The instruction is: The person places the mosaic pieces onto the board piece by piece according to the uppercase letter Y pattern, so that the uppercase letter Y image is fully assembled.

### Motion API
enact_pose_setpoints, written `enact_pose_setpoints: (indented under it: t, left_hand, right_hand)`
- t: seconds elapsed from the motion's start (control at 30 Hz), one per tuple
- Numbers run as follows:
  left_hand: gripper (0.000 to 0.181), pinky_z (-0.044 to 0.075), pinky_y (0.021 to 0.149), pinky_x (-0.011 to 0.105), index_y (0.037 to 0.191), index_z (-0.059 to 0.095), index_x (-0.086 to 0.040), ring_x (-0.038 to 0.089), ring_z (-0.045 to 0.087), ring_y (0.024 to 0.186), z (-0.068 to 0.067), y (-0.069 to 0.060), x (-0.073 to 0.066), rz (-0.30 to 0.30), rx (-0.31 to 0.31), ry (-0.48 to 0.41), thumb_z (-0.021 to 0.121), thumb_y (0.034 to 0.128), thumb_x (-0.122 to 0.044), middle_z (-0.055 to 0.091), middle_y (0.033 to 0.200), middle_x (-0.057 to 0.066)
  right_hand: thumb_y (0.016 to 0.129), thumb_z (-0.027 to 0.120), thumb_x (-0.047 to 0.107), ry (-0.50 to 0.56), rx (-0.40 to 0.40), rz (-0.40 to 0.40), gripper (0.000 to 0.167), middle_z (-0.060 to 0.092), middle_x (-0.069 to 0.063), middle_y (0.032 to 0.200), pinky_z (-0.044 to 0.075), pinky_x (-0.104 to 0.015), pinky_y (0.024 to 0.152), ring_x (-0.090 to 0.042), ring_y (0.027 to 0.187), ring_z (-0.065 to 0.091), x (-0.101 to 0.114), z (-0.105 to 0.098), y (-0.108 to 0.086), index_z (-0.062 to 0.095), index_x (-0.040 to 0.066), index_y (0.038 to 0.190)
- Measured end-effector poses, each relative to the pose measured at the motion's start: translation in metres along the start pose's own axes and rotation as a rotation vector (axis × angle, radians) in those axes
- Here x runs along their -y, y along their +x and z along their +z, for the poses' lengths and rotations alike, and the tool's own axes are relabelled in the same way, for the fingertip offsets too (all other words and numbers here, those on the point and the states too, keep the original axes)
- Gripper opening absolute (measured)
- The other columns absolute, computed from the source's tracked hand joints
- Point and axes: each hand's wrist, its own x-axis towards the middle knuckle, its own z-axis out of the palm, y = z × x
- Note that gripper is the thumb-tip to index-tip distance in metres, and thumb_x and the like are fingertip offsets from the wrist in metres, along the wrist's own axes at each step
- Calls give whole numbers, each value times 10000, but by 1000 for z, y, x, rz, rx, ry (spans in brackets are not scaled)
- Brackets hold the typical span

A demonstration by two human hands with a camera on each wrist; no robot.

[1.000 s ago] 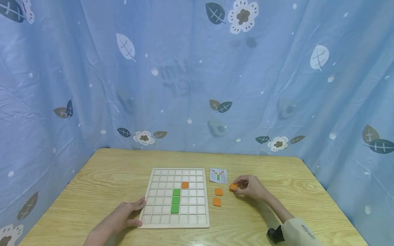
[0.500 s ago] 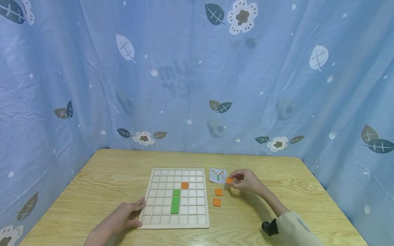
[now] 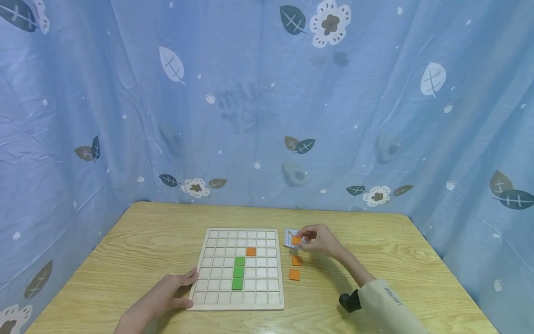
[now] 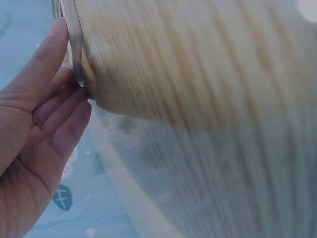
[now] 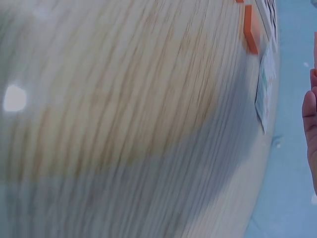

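In the head view my right hand (image 3: 323,241) pinches an orange square tile (image 3: 296,240) between thumb and fingertips, held over the small pattern card (image 3: 288,239) and partly covering it. My left hand (image 3: 167,293) rests against the left edge of a wooden grid board (image 3: 238,307), its thumb by the near left corner. Three green tiles (image 3: 238,272) stand in a column on the board, and one orange tile (image 3: 251,251) sits up and to the right of them. The left wrist view shows relaxed left fingers (image 4: 74,124) touching the board's rim (image 4: 75,44).
Two loose orange tiles, a farther one (image 3: 296,261) and a nearer one (image 3: 294,275), lie on the wooden table (image 3: 158,236) right of the board. A blue patterned curtain (image 3: 250,116) hangs behind the table and along both sides.
My right hand has moved left and away from me, carrying the orange tile from the table on the right to over the card. The left hand and board have stayed put.
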Motion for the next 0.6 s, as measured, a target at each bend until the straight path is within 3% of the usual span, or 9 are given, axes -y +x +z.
enact_pose_setpoints:
  t: [0.3,0.43,0.6]
  left_hand:
    - [724,396,932,583,1263,493,167,523,453,1173,2,-1,0,-22,1,-44,770,736,-245,429,1345,338]
    - [722,441,937,534,1262,505,158,504,488,1154,2,-1,2,-2,-12,3,765,745,-275,466,1326,326]
    - [731,472,940,480,1271,505,148,479,504,1154,1,0,2,3,-16,27,761,754,-301,480,1328,307]
  right_hand:
    - [796,738,24,-5,0,12,174,676,-92,854,465,-215,596,-120,683,533,18,18,15,713,-13,965]
    - [799,723,-21,49,5,-7,181,649,-135,803,448,-230,575,-174,670,525,29,26,22,698,-65,973]
    - [805,736,21,49,28,7,175,639,-47,780,444,-206,588,-112,662,499,24,40,34,718,0,978]
